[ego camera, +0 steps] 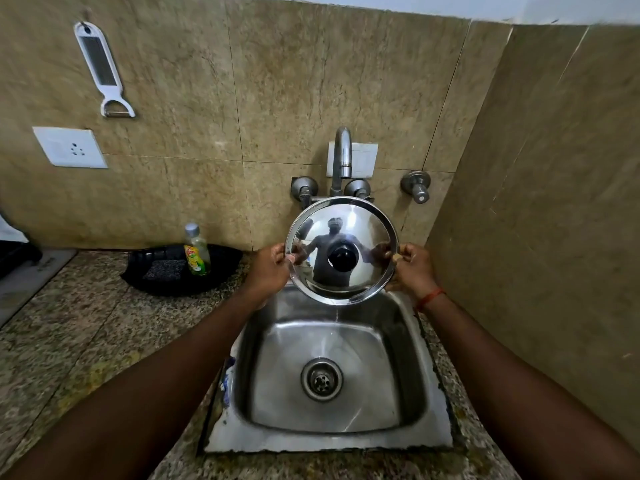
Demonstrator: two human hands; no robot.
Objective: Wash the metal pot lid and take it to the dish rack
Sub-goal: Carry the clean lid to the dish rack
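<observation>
The round, mirror-bright metal pot lid with a black knob (341, 251) is held on edge above the steel sink (329, 368), just below the spout, its rim pinched between left hand (268, 268) and right hand (414, 268).

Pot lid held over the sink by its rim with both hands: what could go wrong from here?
1. The pot lid is pinched only at its thin rim by the left hand and right hand; if wet or soapy, it may slip and drop into the sink below.
2. The lid sits close under the faucet; raising it could knock the spout.
3. No dish rack is in view, so a wet lid may drip during carrying.
</observation>
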